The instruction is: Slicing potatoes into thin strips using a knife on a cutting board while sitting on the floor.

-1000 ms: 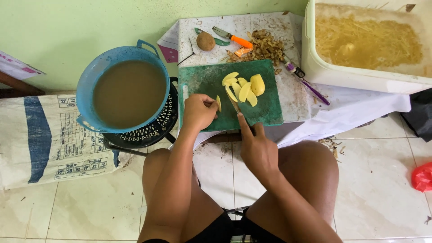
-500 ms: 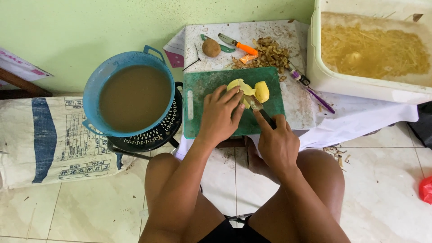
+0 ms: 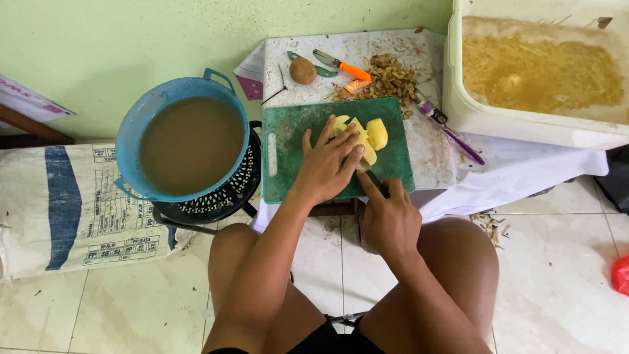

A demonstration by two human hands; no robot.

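We found the left hand (image 3: 325,172) pressing peeled potato pieces (image 3: 364,136) flat, fingers spread; the right hand (image 3: 388,219) gripped a knife; one unpeeled potato (image 3: 303,70) remained.

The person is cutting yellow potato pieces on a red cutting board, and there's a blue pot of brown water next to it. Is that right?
Not quite. The cutting board is green, not red, as the head view shows. The rest holds: the left hand presses the yellow potato pieces while the right hand holds a knife, and the blue pot of brown water sits beside it.
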